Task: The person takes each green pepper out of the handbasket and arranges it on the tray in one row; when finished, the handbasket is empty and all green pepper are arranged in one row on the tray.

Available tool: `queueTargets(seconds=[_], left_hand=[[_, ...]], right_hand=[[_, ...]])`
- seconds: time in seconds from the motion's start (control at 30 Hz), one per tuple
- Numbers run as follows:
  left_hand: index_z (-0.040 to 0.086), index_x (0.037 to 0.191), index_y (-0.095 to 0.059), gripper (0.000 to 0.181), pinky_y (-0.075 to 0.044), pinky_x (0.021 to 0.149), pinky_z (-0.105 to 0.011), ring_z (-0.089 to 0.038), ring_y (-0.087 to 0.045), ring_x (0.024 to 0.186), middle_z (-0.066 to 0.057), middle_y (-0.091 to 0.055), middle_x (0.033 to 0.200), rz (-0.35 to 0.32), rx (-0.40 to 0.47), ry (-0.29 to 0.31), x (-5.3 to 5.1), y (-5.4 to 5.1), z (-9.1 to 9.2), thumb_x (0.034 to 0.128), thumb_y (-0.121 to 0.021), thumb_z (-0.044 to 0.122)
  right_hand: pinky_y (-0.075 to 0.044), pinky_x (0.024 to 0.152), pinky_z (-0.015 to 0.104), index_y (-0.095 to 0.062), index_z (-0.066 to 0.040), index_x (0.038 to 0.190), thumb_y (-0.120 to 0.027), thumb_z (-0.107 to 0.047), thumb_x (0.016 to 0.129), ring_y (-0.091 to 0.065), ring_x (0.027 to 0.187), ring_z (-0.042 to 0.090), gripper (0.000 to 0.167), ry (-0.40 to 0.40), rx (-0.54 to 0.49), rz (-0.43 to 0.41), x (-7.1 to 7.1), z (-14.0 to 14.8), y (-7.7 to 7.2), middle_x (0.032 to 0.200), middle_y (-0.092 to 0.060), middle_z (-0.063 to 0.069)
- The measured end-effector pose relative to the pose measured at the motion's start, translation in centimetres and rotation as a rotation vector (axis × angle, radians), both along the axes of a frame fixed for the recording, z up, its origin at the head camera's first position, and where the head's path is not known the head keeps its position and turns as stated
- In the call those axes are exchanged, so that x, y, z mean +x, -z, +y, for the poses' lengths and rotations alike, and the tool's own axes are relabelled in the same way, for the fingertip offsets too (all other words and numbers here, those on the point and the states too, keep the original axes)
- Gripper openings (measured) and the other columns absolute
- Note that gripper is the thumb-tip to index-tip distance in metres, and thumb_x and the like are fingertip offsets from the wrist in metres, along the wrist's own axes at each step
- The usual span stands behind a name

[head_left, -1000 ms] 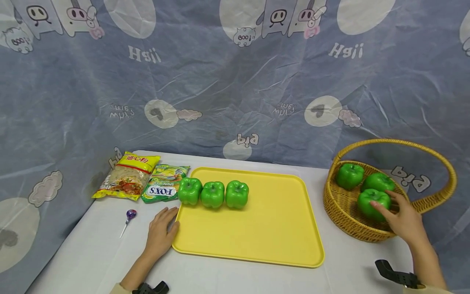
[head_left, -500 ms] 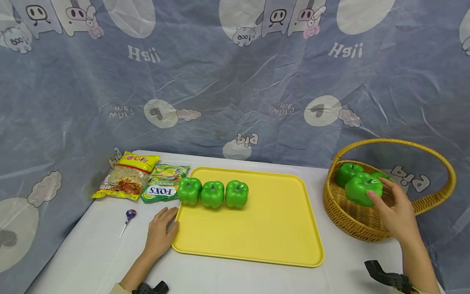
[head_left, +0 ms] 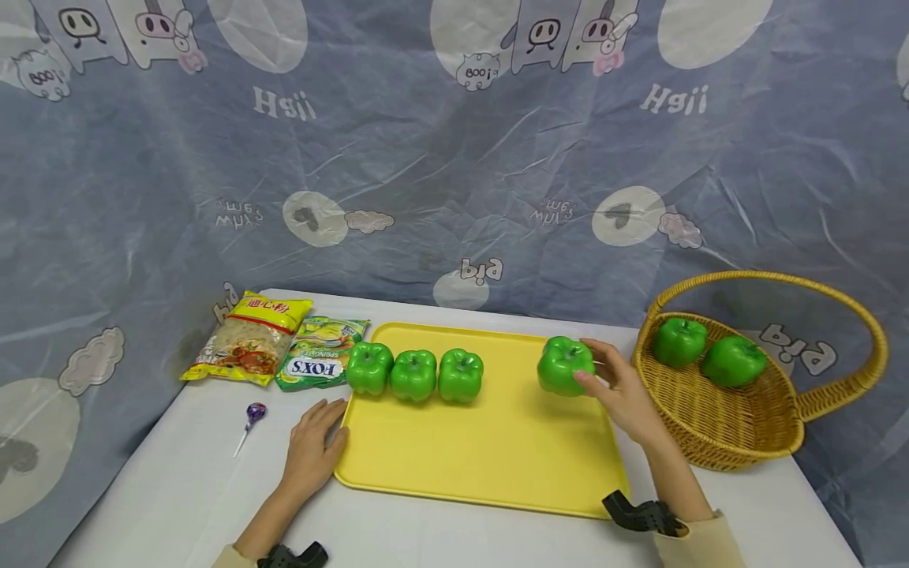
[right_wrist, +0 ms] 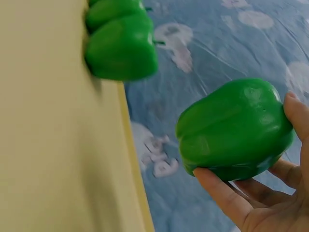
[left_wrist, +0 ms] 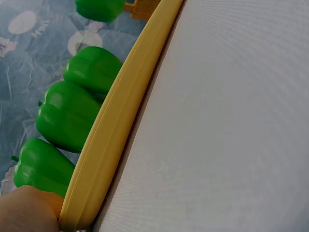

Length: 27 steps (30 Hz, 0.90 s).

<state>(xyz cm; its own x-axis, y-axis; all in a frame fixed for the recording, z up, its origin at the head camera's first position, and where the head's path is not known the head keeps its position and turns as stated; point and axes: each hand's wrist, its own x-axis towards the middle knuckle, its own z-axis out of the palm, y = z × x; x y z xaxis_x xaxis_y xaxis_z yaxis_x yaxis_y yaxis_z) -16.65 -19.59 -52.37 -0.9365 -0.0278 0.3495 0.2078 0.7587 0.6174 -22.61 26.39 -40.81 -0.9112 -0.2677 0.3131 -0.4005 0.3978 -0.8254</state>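
Note:
My right hand (head_left: 628, 398) grips a green bell pepper (head_left: 565, 366) between thumb and fingers, above the right part of the yellow tray (head_left: 497, 450). In the right wrist view, the held bell pepper (right_wrist: 236, 130) is apart from the tray surface. A row of three more green bell peppers (head_left: 413, 375) stands at the tray's back left. At the tray's left edge my left hand (head_left: 310, 447) rests with its fingers relaxed, touching the rim. The left wrist view shows the tray rim (left_wrist: 120, 116) and part of that hand (left_wrist: 30, 210).
A wicker basket (head_left: 699, 446) with a tall handle stands at the right, with two green peppers (head_left: 733, 361) inside. Left of the tray lie a yellow pasta bag (head_left: 248, 338), a green Fox's candy bag (head_left: 319, 353) and a lollipop (head_left: 255, 412). A patterned cloth (head_left: 426, 158) hangs behind.
My right hand has lifted one green bell pepper out of the basket and carried it left over the tray. The left hand has stayed at the tray's edge.

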Motion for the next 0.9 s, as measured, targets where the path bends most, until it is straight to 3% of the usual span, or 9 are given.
queueTargets(seconds=[0.17,0.23,0.63,0.9], left_hand=[[-0.001,0.131,-0.059,0.042,-0.029,0.104,-0.065,-0.044,-0.041,0.134,-0.021,-0.058,0.136,-0.006,0.004,0.0,0.0,0.0,0.1,0.09,-0.062,0.006],[0.0,0.131,-0.059,0.042,-0.029,0.103,-0.065,-0.044,-0.041,0.134,-0.02,-0.058,0.136,-0.011,0.007,0.0,-0.1,0.0,0.2,0.0901,-0.062,0.006],[-0.002,0.131,-0.059,0.042,-0.03,0.103,-0.064,-0.044,-0.041,0.134,-0.021,-0.058,0.136,-0.003,0.005,-0.006,0.0,-0.2,0.2,0.0893,-0.063,0.005],[-0.001,0.13,-0.06,0.042,-0.03,0.103,-0.064,-0.044,-0.042,0.134,-0.021,-0.058,0.136,0.001,0.004,-0.005,0.0,-0.2,0.1,0.0891,-0.063,0.005]], right_hand=[[-0.056,0.082,0.023,-0.037,-0.002,0.146,-0.06,-0.016,0.097,-0.057,0.122,0.034,0.055,-0.063,0.013,-0.068,-1.4,-3.3,2.1,0.135,-0.049,0.024],[-0.056,0.082,0.023,-0.039,-0.003,0.145,-0.062,-0.018,0.096,-0.055,0.123,0.044,0.056,-0.074,0.016,-0.102,-1.8,-4.2,2.9,0.136,-0.05,0.024],[-0.056,0.085,0.025,-0.034,-0.001,0.147,-0.062,-0.023,0.096,-0.049,0.129,0.045,0.062,-0.129,0.013,-0.223,-2.6,-5.6,5.0,0.142,-0.045,0.025],[-0.056,0.088,0.03,-0.032,-0.003,0.149,-0.062,-0.022,0.096,-0.045,0.132,0.046,0.064,-0.157,-0.012,-0.227,-2.9,-5.9,5.3,0.145,-0.042,0.025]])
